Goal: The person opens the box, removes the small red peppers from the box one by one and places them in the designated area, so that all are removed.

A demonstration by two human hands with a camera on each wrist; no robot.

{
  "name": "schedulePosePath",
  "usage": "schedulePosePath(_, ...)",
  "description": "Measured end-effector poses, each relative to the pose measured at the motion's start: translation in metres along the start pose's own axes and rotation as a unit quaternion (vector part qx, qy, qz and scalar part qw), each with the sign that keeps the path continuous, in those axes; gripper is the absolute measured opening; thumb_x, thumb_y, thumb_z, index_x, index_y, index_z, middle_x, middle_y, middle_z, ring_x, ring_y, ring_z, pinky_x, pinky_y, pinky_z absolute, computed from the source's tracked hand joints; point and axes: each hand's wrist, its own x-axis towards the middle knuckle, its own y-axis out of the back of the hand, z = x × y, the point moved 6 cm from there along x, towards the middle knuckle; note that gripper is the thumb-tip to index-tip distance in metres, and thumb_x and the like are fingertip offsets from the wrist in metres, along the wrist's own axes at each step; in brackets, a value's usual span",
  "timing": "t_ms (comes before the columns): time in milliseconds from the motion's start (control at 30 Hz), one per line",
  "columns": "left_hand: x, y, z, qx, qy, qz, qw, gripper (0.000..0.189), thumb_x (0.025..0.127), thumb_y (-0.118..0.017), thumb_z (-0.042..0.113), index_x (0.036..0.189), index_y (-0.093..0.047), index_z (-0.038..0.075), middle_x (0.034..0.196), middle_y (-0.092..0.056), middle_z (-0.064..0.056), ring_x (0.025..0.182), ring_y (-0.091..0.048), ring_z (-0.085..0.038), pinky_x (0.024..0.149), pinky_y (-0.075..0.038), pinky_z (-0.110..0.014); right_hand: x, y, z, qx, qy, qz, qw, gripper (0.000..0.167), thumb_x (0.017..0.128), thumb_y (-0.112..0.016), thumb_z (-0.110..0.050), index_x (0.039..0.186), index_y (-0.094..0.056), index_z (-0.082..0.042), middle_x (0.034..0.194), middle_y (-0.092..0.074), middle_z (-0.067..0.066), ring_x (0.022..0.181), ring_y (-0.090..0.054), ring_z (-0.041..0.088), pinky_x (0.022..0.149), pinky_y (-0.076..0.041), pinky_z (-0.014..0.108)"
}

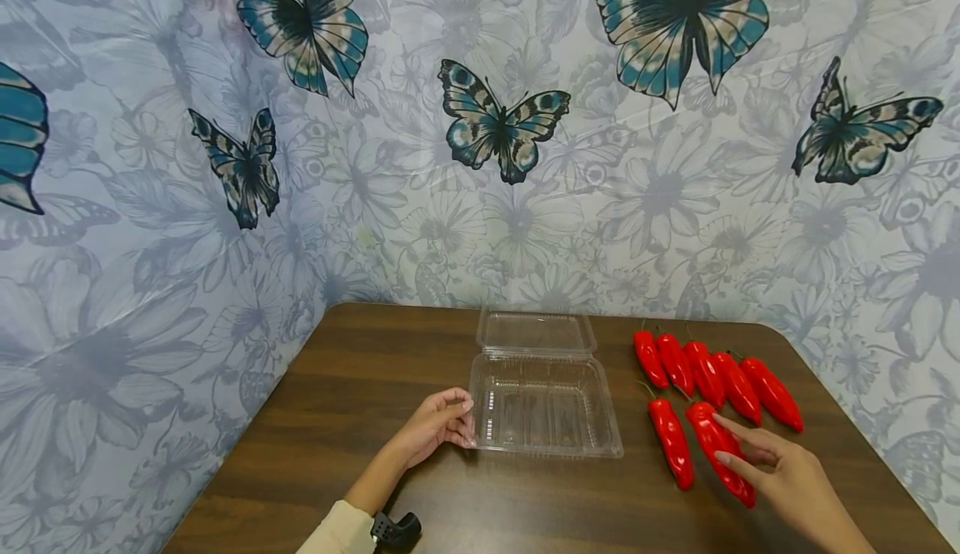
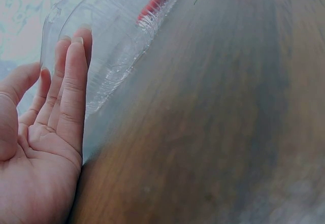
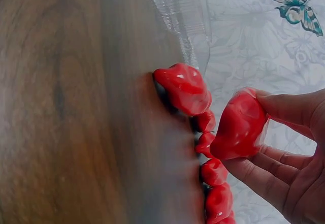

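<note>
A clear plastic clamshell container (image 1: 551, 416) lies with its lid (image 1: 536, 333) folded back toward the wall. At its left rim, my left hand (image 1: 438, 421) pinches the edge between thumb and fingers; the left wrist view shows this hand (image 2: 51, 117) with long, nearly straight fingers along the plastic wall. On the right, my right hand (image 1: 780, 471) grips a glossy red chili pepper (image 1: 703, 421) by its sides, thumb opposite the fingers. The right wrist view shows that chili pepper (image 3: 241, 127) end-on. Just left of it lies another red chili pepper (image 1: 670, 444).
Behind the held pepper, several more red chili peppers (image 1: 705, 373) lie side by side in a slanting row. Everything rests on a dark brown wooden table (image 1: 360, 362). A butterfly-patterned wall covering (image 1: 420, 229) rises directly behind and to the left.
</note>
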Motion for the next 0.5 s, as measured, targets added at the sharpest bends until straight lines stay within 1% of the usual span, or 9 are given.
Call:
schedulePosePath(133,0.000,0.001,0.001,0.002,0.000,0.003,1.0000,0.019,0.109,-0.047,0.011,0.115,-0.050,-0.006,0.079,-0.068,-0.002,0.066,-0.070,-0.015,0.065,-0.062,-0.032,0.001,-0.003,0.005,0.004,-0.018,-0.023,0.9996,0.053,0.085,-0.084,-0.028,0.131,-0.068,-0.011,0.122,-0.070,0.020,0.092,-0.072,0.028,0.066,-0.056,0.021)
schedulePosePath(200,0.000,0.001,0.001,0.004,0.001,0.006,1.0000,0.020,0.109,-0.047,0.012,0.116,-0.049,-0.006,0.079,-0.068,-0.002,0.066,-0.069,-0.015,0.065,-0.062,-0.032,0.002,-0.005,0.008,0.007,-0.022,-0.031,0.9992,0.053,0.085,-0.083,-0.029,0.132,-0.067,-0.010,0.122,-0.069,0.021,0.092,-0.072,0.032,0.066,-0.056,0.023)
schedulePosePath(333,0.000,0.000,0.000,0.000,0.003,0.006,1.0000,0.019,0.108,-0.048,0.012,0.116,-0.049,-0.006,0.078,-0.068,-0.003,0.066,-0.070,-0.015,0.065,-0.062,-0.032,0.003,-0.008,0.011,0.010,-0.028,-0.048,0.9984,0.056,0.085,-0.083,-0.030,0.133,-0.066,-0.008,0.123,-0.069,0.023,0.093,-0.072,0.033,0.067,-0.059,0.027)
schedulePosePath(500,0.000,-0.001,0.000,-0.006,0.003,0.003,1.0000,0.021,0.108,-0.048,0.012,0.116,-0.048,-0.008,0.079,-0.068,-0.003,0.066,-0.070,-0.016,0.065,-0.062,-0.032,0.004,-0.011,0.015,0.010,-0.026,-0.058,0.9979,0.057,0.083,-0.084,-0.031,0.132,-0.067,-0.008,0.122,-0.070,0.021,0.093,-0.071,0.025,0.069,-0.059,0.024)
